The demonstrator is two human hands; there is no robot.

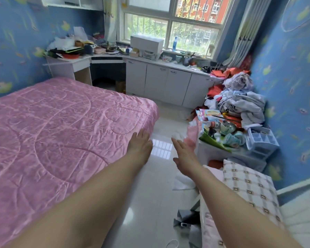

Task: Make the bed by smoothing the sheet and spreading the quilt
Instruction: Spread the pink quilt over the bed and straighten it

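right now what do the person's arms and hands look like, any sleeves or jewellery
The left hand and right hand wear no gloves, and no watch, bracelet or ring shows on either. No sleeves are in view: the left arm and right arm are bare all the way to the frame's edge.

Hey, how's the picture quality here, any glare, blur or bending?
Head view: daylight from the window glares off the floor tiles; the wide lens bends the walls; the right hand looks slightly motion-blurred; the pink quilt is sharp, sheen showing its wrinkles.
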